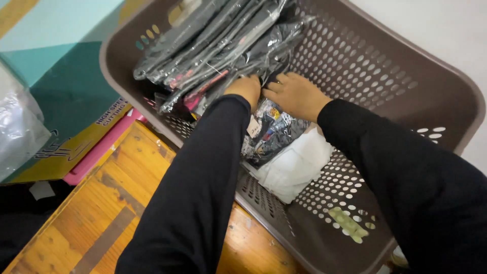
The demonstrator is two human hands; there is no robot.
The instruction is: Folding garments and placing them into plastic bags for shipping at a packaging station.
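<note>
Brown perforated basket (385, 76) holds the bagged dark garments (218, 45); I note left hand (245, 89) and right hand (297, 95) pressed against the stack's lower edge, grip indeterminate, so lifting wants fingers fully beneath.

basket (406, 91) brown, perforated | packets (213, 45) black, clear-wrapped | folded cloth (294, 167) white | floor (101, 203) orange wood

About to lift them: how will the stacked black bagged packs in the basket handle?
The packs look slippery, given their glossy film. Probably floppy and light, like bagged garments. Leaning against the basket, the stack may slide apart.
</note>
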